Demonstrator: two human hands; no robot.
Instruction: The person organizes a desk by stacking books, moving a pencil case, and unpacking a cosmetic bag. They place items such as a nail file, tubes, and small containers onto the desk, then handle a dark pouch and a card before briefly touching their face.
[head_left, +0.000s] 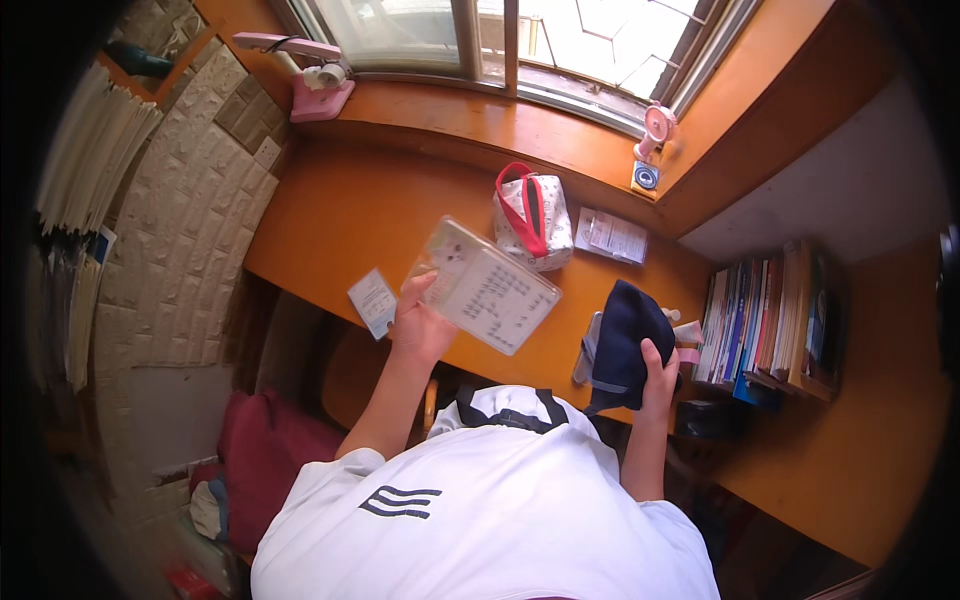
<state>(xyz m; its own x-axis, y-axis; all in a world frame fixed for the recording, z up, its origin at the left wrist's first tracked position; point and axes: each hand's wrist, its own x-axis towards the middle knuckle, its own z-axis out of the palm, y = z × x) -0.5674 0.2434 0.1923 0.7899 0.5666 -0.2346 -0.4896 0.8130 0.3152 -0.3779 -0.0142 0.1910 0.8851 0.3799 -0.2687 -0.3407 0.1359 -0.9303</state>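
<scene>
My left hand (421, 321) grips a flat rectangular case (495, 296) by its left end, with the thumb on top. Clear plastic covers it, and rows of small dark marks or pieces show on its white face. A dark navy fabric item (630, 337), perhaps a pouch or folded cloth, is in my right hand (658, 375). It partly hides a grey flat object (587, 351) on the wooden desk (360, 195). Just left of my left hand lies a pale printed card (373, 302). Behind the case stands a white patterned zip bag (551, 225) with a red handle.
A transparent packet (611, 236) lies right of the bag. Upright books (772, 322) line the desk's right side, near a pink-and-white tube (688, 332). On the window ledge are a pink desk lamp (322, 94), a small pink fan (658, 124) and a blue box (645, 175).
</scene>
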